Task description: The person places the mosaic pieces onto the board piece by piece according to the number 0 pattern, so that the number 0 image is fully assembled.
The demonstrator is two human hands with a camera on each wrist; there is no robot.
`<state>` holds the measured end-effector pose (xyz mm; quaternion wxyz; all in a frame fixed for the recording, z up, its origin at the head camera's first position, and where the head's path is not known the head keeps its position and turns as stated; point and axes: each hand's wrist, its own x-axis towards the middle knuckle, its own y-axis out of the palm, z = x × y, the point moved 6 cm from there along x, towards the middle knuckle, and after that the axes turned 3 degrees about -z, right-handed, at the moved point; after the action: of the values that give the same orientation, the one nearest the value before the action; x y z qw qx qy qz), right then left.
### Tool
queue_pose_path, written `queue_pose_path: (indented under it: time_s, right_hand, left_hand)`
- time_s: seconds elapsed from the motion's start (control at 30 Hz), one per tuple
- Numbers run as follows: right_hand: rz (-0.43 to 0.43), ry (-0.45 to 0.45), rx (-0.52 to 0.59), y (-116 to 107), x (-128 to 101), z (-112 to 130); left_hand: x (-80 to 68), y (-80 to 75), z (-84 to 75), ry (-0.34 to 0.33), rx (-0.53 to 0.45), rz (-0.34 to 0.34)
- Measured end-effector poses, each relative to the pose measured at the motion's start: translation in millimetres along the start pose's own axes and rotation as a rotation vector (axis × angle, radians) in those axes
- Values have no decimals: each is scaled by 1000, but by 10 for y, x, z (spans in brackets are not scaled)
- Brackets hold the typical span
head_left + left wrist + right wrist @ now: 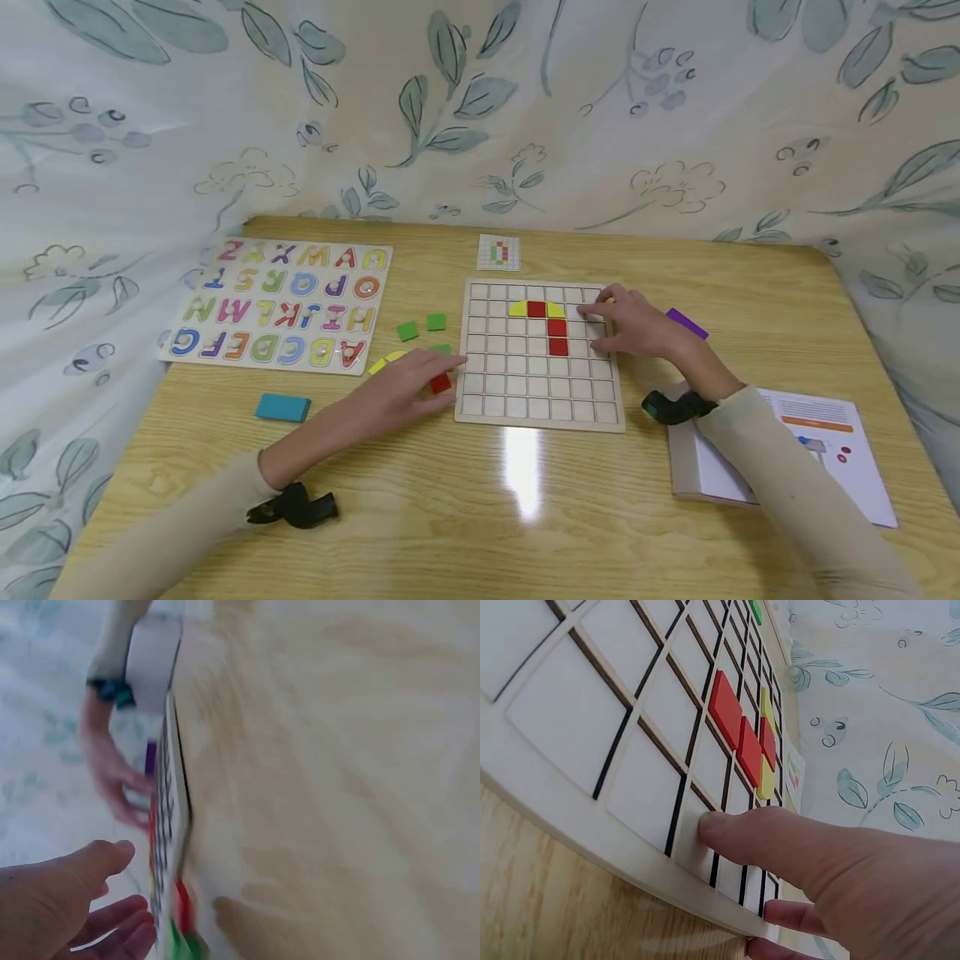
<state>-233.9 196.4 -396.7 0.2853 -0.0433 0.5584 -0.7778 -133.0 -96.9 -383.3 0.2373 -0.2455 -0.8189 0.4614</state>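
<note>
A square wooden grid board [517, 408] lies mid-table. Near its top, a red tile [536, 309] sits between two yellow pieces, with two more red tiles [558, 337] running down below the right one. My right hand [637, 321] touches the board's right side; the right wrist view shows its thumb [724, 829] resting on the grid squares. At the left edge is my left hand [408, 387], fingers extended, thumb apart from them. Partly hidden behind it are yellow pieces [386, 361] and a red tile [441, 383]. Several green tiles [407, 331] lie nearby.
A small pattern card [498, 252] lies beyond the board. To the left are an alphabet puzzle [277, 304] and a blue block [282, 407]. On the right, a purple block [686, 323] and a white box with a printed sheet [817, 442] lie near the right arm.
</note>
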Motion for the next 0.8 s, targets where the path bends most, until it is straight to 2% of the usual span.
queue_pose_path:
  time_s: [0.07,0.13,0.2,0.3,0.43,0.63,0.8]
  right_hand:
    - [1,7,9,-3,-8,-15]
    - [3,10,19,-3,-14,-22]
    - [0,10,25,-4,-17,-27]
    - [-7,2,29,-7,-20,-29]
    - [-14,-10,27,-7,-19,-31]
    - [-8,-9,24,-2,-14,-28]
    - [-4,-4,26,-8,-10,-26]
  left_hand:
    - [-144,-53,116,-74,-43,-39]
    - [-254,-102,185,-117,-66,-69]
    - [-331,-138,216,-135,-74,-90]
    - [-393,-150,226,-124,-63,-105]
    - [-393,-116,209,-122,-77,-86]
    - [-321,-58,169,-170,-121,-51]
    - [-273,-40,121,-121,-70,-80]
